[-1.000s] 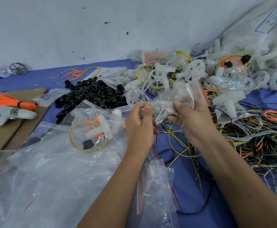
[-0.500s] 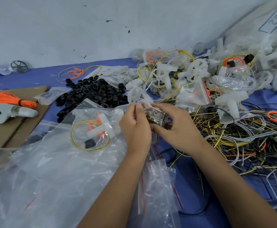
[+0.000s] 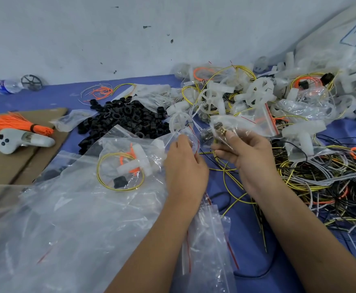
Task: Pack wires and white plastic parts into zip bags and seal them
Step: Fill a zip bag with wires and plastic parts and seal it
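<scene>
Separating at frame centre, the hands have drawn apart from half a second ago: left hand (image 3: 184, 163) pinches an empty zip bag (image 3: 185, 134), right hand (image 3: 244, 153) pinches a small bag of metal bits (image 3: 225, 129). Packing seems next; wires (image 3: 320, 182) lie right.

Glossy clear plastic zip bags (image 3: 71, 218); matt brown cardboard (image 3: 6, 161); matt blue cloth (image 3: 244, 225).
</scene>
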The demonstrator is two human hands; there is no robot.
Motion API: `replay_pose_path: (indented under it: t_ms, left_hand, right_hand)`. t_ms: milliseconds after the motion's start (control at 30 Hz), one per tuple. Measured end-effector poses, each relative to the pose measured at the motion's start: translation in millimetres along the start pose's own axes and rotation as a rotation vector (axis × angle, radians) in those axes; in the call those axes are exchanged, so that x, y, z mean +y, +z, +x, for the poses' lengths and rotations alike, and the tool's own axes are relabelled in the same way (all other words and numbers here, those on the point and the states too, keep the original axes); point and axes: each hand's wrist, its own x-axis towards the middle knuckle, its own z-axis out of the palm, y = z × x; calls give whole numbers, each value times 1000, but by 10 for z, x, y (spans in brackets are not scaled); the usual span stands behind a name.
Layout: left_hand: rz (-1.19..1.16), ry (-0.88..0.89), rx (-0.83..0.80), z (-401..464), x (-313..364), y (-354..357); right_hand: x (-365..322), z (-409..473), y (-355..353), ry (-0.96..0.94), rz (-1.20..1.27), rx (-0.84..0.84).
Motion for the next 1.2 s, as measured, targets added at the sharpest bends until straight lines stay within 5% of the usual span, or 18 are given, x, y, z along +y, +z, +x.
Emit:
replay_pose_path:
  t_ms: [367, 633, 867, 1067, 1200]
  left_hand:
    - [-672, -194, 158, 75, 32, -27]
    - [-402, 216, 375, 41, 39, -71]
    - [-304, 347, 416, 4, 65, -93]
    - [-287, 450, 376, -20, 89, -70]
    - [-310, 542, 323, -59, 134, -57]
  right_hand:
    - [3, -61, 65, 190, 270, -296]
    - [-20, -67, 57, 190, 178, -378]
    - [59, -63, 20, 204, -103, -402]
    - [58, -62, -8, -136, -653, -582]
    - [14, -94, -22, -136, -680, -617]
